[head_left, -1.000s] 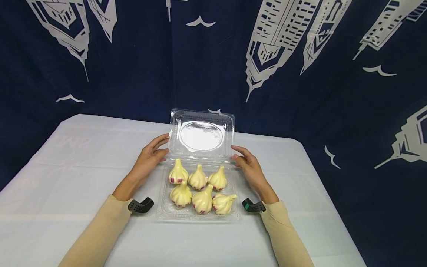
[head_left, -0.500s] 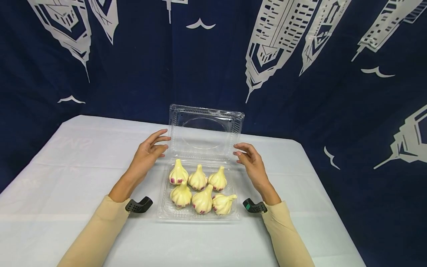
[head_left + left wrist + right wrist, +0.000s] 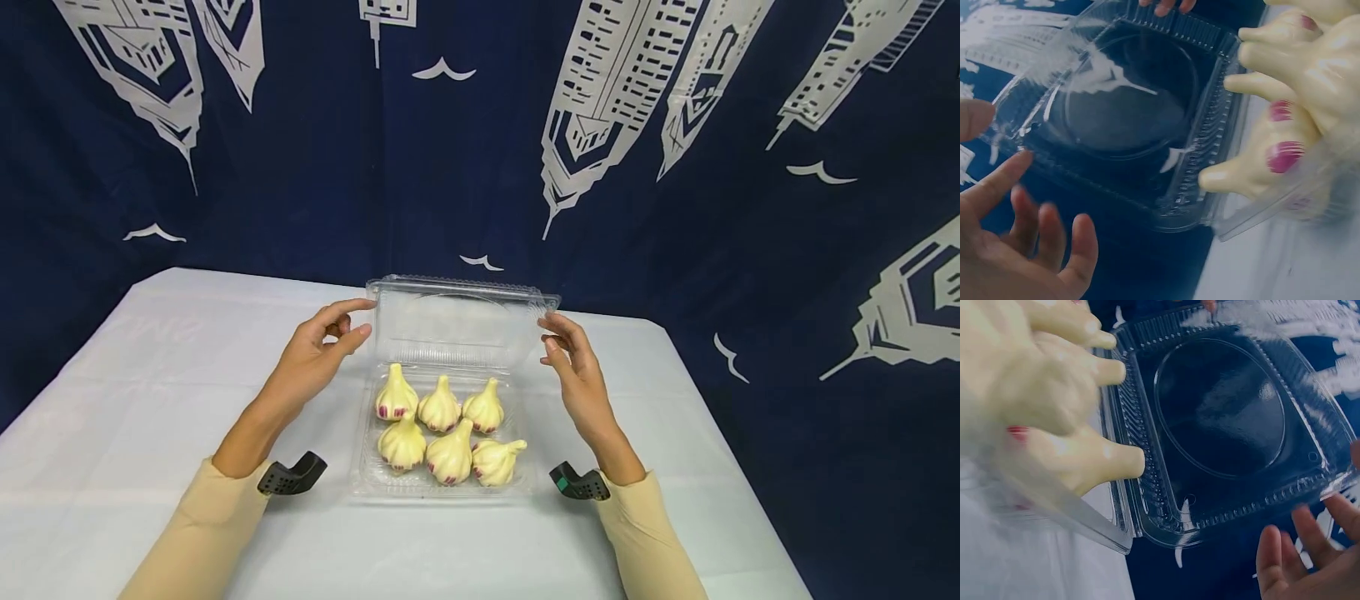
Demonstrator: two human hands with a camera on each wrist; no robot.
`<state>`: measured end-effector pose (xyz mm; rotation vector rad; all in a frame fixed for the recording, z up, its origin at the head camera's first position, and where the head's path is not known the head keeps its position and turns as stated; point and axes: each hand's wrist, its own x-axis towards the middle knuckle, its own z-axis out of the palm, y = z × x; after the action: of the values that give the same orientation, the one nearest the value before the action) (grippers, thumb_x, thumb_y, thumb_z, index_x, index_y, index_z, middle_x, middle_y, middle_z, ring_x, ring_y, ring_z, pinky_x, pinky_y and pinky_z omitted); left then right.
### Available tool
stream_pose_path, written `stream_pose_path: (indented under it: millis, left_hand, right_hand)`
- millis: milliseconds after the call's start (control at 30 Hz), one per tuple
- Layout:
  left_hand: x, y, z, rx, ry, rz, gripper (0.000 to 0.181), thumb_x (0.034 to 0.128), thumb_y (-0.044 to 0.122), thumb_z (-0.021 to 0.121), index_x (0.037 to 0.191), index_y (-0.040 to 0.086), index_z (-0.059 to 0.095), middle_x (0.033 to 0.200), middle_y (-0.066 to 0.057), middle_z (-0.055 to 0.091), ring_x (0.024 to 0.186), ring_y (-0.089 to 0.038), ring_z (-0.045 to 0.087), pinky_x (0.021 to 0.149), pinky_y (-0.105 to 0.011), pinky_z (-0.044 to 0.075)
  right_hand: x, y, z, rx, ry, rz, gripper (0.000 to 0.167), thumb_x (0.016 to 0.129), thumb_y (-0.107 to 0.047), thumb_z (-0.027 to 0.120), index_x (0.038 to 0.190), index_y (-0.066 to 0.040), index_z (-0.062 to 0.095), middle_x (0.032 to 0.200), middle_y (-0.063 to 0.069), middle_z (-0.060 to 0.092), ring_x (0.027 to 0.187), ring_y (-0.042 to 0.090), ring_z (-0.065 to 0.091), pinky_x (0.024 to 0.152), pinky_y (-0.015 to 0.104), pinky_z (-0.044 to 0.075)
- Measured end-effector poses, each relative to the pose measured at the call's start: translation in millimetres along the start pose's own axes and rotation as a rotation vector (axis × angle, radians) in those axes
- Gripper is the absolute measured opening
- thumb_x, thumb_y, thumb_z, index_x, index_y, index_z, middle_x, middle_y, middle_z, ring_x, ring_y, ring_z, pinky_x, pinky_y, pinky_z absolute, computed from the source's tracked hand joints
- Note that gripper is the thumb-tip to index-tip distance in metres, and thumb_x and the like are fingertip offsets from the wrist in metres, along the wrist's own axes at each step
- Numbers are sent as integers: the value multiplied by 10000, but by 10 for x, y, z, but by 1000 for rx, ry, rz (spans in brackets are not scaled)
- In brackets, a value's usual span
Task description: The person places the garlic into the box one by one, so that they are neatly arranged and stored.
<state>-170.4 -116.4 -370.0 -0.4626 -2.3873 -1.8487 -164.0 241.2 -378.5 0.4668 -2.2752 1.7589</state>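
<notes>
A clear plastic clamshell container (image 3: 438,495) lies on the table with several garlic bulbs (image 3: 450,457) in two rows in its base. Its hinged lid (image 3: 450,329) stands raised at the far side, leaning over toward the bulbs. At the lid's left edge is my left hand (image 3: 311,354), the index fingertip against the upper corner and the thumb spread apart from it. On the opposite edge, fingertips of my right hand (image 3: 585,379) touch the lid near its corner. In the right wrist view, the lid (image 3: 1219,406) shows between the garlic and those fingers.
White cloth covers the table (image 3: 165,400). A dark blue curtain (image 3: 300,167) with white building prints hangs behind its far edge. Black bands (image 3: 292,475) sit on both wrists, over beige sleeves (image 3: 187,533).
The lid has swung from leaning back to tilting forward over the base, its top edge lower in view. Both hands have moved with it and spread slightly apart. The garlic stays in place.
</notes>
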Motion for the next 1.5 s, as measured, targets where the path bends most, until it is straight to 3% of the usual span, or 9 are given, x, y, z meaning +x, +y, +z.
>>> stream_pose_path:
  millis: [133,300,467,633,867,1000,1133,1267,1500]
  left_hand:
    - [-161,63,-53,-31,-54,-9,335,1054,310,527,1313,106,581,911,-67,582,889,-201,598,810,-241,510]
    - [-384,77,-83,-120,-164,0,291,1068,249,498,1243,19,538,973,-121,658,921,-219,659,844,-275,550]
    - [-620,66,-91,-167,-222,-3,283,1079,216,464,1224,-16,537,1070,-131,656,956,-219,655,837,-298,557]
    - [-800,49,-34,-166,-246,-31,241,1067,184,493,1205,-9,537,1081,-132,651,950,-260,658,819,-326,550]
    - [-1082,-153,80,-200,-231,-81,234,1027,140,569,1222,17,525,1101,-164,626,957,-301,619,840,-317,526]
    - [-1183,-255,157,-164,-184,-111,225,1014,171,601,1201,52,557,1146,-210,606,975,-209,585,806,-308,513]
    - [-1231,-324,227,-122,-128,-152,236,996,203,637,1161,46,577,1133,-192,615,833,-145,529,634,-295,474]
    - [-1249,-360,287,-92,-78,-148,210,969,171,673,1117,46,593,1063,-148,598,633,-117,461,493,-282,417]
    - [-1276,-372,350,-61,-17,-175,212,949,168,698,1127,96,609,1086,-99,557,592,-120,452,488,-269,428]
  right_hand:
    - [-157,-66,17,-127,8,-23,399,1093,-186,404,1467,-48,381,1453,117,401,1236,226,407,943,181,445]
    - [-375,-84,-8,-256,0,-95,326,1072,-108,445,1384,-14,420,1220,117,495,1106,162,468,866,144,450]
    - [-605,-97,-57,-205,11,-153,235,1036,8,468,1266,56,481,1053,60,542,967,100,526,820,171,473]
    - [-780,-116,-140,-115,-69,-136,203,1060,22,376,1182,95,522,945,94,616,849,150,611,794,211,508]
    - [-1008,-87,-154,-83,-213,-36,193,1048,6,446,1201,24,563,1030,154,625,907,189,636,831,257,535]
    - [-1102,17,-133,-113,-267,34,197,1024,-31,535,1217,-4,560,1031,219,607,911,207,624,833,267,526]
    - [-1156,114,-97,-138,-304,64,230,1002,-65,595,1224,-22,552,1005,199,618,900,193,618,828,276,520]
    - [-1183,171,-64,-139,-311,73,238,994,-73,612,1224,-63,552,993,118,624,891,159,613,810,279,522]
    - [-1195,218,-29,-146,-292,83,240,992,-81,620,1222,-70,551,992,79,618,897,139,605,800,272,521]
